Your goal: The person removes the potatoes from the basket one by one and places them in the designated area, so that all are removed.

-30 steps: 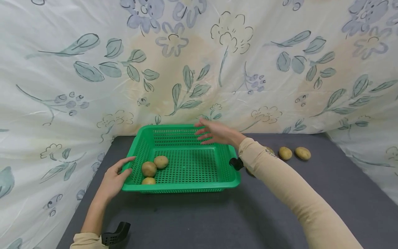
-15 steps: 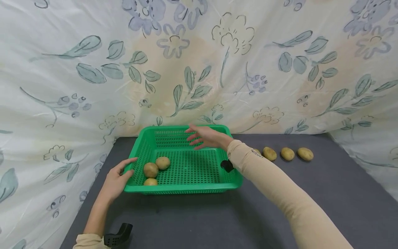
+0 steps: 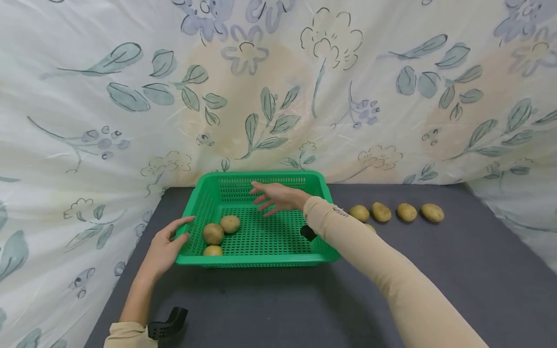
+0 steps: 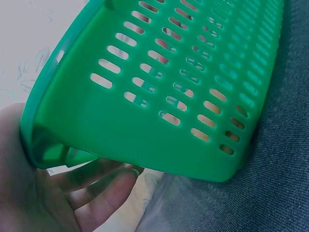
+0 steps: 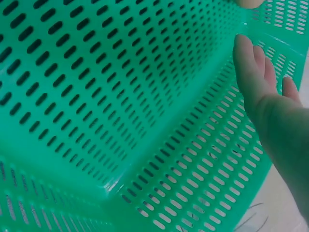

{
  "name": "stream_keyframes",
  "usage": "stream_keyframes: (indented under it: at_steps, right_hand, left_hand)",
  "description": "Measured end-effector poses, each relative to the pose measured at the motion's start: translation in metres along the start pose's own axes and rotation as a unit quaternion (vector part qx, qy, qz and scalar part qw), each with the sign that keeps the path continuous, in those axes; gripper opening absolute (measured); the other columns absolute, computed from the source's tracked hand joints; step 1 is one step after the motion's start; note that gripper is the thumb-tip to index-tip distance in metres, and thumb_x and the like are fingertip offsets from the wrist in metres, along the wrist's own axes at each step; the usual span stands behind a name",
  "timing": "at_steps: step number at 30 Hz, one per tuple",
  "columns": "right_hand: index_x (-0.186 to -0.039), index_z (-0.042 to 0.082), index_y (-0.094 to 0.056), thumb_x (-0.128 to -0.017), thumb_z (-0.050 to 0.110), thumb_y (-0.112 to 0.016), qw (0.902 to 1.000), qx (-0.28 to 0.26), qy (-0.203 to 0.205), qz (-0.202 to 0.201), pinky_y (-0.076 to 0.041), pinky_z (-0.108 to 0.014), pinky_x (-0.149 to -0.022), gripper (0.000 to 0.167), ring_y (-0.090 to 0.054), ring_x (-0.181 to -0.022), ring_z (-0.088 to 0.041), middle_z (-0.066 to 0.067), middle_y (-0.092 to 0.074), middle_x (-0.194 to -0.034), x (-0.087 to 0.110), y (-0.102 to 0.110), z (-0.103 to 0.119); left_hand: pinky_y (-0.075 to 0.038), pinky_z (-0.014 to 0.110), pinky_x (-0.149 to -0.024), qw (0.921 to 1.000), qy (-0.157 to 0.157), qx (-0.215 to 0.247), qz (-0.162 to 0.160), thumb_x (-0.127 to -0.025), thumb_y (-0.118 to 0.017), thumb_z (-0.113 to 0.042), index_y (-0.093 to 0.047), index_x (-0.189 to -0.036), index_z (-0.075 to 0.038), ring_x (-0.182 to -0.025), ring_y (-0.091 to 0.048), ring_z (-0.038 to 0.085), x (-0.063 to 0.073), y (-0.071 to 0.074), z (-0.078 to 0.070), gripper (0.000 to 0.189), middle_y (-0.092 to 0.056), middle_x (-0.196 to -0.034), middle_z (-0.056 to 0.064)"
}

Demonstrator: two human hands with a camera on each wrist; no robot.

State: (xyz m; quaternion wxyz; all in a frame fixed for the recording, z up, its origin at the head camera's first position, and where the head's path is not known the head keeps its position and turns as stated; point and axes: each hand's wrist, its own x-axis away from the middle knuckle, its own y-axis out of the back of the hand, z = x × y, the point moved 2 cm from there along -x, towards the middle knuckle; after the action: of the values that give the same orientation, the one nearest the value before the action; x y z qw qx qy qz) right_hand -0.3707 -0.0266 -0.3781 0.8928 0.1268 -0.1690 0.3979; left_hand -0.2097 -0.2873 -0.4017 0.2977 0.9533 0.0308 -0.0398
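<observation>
A green plastic basket (image 3: 261, 260) with slotted walls stands on the dark tabletop. My left hand (image 3: 163, 249) holds its left rim, fingers hooked over the edge; the left wrist view has the hand (image 4: 96, 198) around the rim's corner, other fingers below it. Three potatoes lie inside at the left: a brown one (image 3: 213, 234), a paler one (image 3: 230, 224) and a yellowish one (image 3: 212, 251). Over the basket's middle, near the back wall, hovers my right hand (image 3: 278, 196), fingers spread and holding nothing. From the right wrist, this hand (image 5: 263, 87) shows beside the slotted wall.
Right of the basket several potatoes lie on the tabletop (image 3: 435, 280), among them one at the far right (image 3: 432, 212) and one near the basket (image 3: 359, 213). My right sleeve partly covers another (image 3: 370, 227). A floral curtain (image 3: 278, 96) hangs behind.
My right hand has moved left and slightly down over the basket, uncovering more of the potatoes on the right. The left hand stays at the rim, and the potatoes inside have not moved.
</observation>
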Motion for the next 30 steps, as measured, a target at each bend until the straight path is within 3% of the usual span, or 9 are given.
stream_keyframes:
  at_steps: [9,22,26,30]
  right_hand:
    - [-0.149,0.006,-0.032,-0.104,0.043,-0.031,0.9998,-0.016,-0.011,-0.009,-0.038,-0.051,-0.097,0.058,-0.038,-0.129,-0.041,-0.023,-0.037,-0.144,-0.008,-0.002,-0.006]
    - [-0.148,0.007,-0.033,-0.103,0.042,-0.036,0.9979,0.054,-0.036,0.001,-0.041,-0.048,-0.095,0.057,-0.040,-0.128,-0.039,-0.022,-0.038,-0.143,-0.027,-0.026,-0.013]
    - [-0.149,0.006,-0.031,-0.102,0.036,-0.043,0.9966,0.069,-0.044,-0.011,-0.042,-0.048,-0.093,0.057,-0.041,-0.127,-0.039,-0.021,-0.042,-0.138,-0.029,-0.039,-0.012]
    - [-0.144,0.005,-0.039,-0.100,0.030,-0.050,0.9970,0.056,-0.048,-0.025,-0.046,-0.048,-0.089,0.051,-0.042,-0.126,-0.040,-0.022,-0.045,-0.132,-0.033,-0.048,-0.011]
  left_hand:
    - [-0.041,0.036,-0.066,1.0000,-0.007,0.004,0.002,-0.100,-0.046,-0.015,-0.046,-0.142,-0.010,-0.107,-0.053,0.035,-0.004,-0.002,0.001,0.042,-0.034,-0.146,0.024]
    - [-0.041,0.033,-0.057,0.9999,0.012,0.003,-0.002,-0.100,-0.047,-0.014,-0.046,-0.141,-0.012,-0.078,-0.055,0.026,0.000,-0.002,0.005,0.042,-0.039,-0.143,0.024]
    - [-0.041,0.033,-0.057,0.9999,0.009,0.005,-0.002,-0.100,-0.047,-0.014,-0.046,-0.142,-0.011,-0.077,-0.054,0.024,-0.001,-0.001,0.004,0.042,-0.039,-0.143,0.023]
    - [-0.042,0.033,-0.058,1.0000,0.007,0.006,-0.002,-0.099,-0.047,-0.013,-0.046,-0.142,-0.011,-0.078,-0.055,0.024,-0.002,0.000,0.003,0.042,-0.040,-0.142,0.024]
